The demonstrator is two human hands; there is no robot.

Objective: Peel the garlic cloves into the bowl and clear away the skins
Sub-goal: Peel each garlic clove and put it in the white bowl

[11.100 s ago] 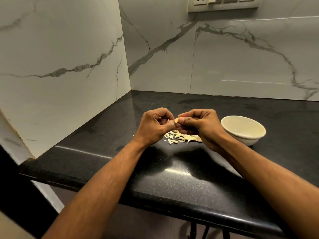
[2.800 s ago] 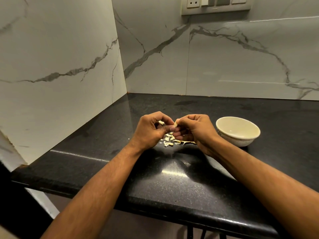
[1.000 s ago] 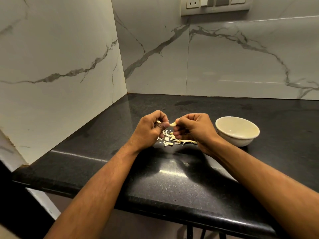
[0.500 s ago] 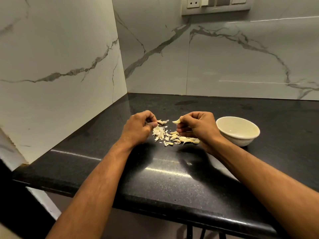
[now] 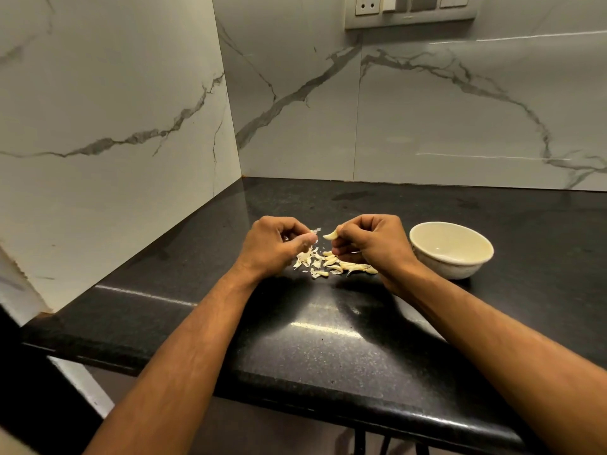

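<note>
One wide-angle head view looks forward and down from above the near edge of the black counter [image 5: 328, 349], facing the marble wall corner [image 5: 230, 126] in the upper left. Both forearms enter from the bottom; a switch panel [image 5: 410, 11] touches the top edge.

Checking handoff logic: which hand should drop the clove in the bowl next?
Right. The right hand already pinches the garlic clove, and the bowl sits just to its right on the counter. The left hand holds only a skin flake and is farther from the bowl.
</note>
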